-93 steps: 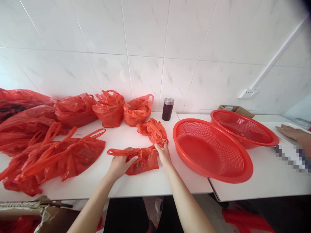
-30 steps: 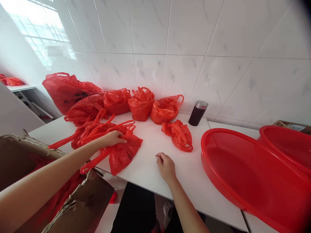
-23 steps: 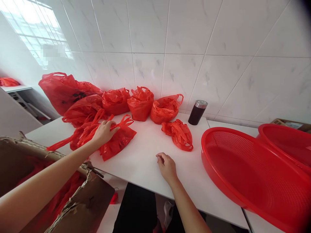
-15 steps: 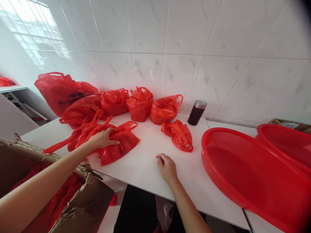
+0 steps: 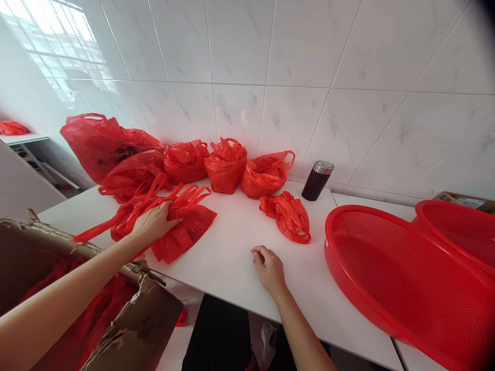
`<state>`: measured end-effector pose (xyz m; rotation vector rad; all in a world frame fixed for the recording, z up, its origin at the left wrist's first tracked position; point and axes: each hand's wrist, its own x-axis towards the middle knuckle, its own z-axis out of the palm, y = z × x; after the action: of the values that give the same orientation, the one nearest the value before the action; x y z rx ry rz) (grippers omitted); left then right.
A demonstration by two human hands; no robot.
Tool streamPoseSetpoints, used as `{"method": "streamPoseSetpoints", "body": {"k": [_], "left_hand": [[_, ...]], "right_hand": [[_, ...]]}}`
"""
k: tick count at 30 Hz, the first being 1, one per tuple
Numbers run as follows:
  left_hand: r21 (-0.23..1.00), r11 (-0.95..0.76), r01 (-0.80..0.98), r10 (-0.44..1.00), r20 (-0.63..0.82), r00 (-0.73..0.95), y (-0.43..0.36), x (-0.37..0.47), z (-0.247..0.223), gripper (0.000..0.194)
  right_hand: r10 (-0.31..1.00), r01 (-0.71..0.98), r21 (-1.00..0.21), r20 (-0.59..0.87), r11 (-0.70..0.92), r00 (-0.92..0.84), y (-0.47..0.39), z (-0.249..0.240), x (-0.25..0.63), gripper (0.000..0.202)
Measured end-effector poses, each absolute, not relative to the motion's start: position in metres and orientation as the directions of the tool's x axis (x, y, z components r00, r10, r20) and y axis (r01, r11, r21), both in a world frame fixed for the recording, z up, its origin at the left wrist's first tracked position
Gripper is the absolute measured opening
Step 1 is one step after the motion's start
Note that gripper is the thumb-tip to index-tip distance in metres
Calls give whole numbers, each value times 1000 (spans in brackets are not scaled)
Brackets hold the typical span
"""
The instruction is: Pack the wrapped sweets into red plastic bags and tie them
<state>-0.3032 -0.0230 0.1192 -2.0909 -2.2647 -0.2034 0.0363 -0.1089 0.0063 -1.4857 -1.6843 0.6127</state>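
On the left part of the white table (image 5: 228, 257) lies a limp red plastic bag (image 5: 193, 226), its handles spread behind it. My left hand (image 5: 152, 222) is on this bag from above, fingers sunk into the folds and thumb along the near side; the fingertips are hidden in the plastic. My right hand (image 5: 269, 268) rests near the table's front edge, fingers curled in, with nothing visible in them. A crumpled red bag (image 5: 290, 216) lies beyond my right hand, apart from it.
Several filled red bags (image 5: 226, 167) line the tiled wall, beside a dark tumbler (image 5: 317, 181) with a silver lid. At right stand a large red perforated basket (image 5: 386, 268) and another red basket (image 5: 456, 226). A torn cardboard box (image 5: 154, 314) with red plastic inside stands lower left.
My left hand has drawn the limp bag a little to the left, bunching its handles. My right hand stays in place on the table. The view has shifted slightly left.
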Motion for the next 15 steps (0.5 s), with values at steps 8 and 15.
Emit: {"method": "streamPoseSetpoints", "body": {"k": [8, 15], "left_hand": [[50, 54, 997, 985, 162, -62, -29, -297, 127, 88], [236, 235, 943, 888, 343, -307, 7, -372, 171, 68]], "right_hand": [[970, 601, -774, 242, 198, -8, -109, 7, 36, 25], [971, 614, -766, 240, 191, -4, -109, 8, 36, 25]]}}
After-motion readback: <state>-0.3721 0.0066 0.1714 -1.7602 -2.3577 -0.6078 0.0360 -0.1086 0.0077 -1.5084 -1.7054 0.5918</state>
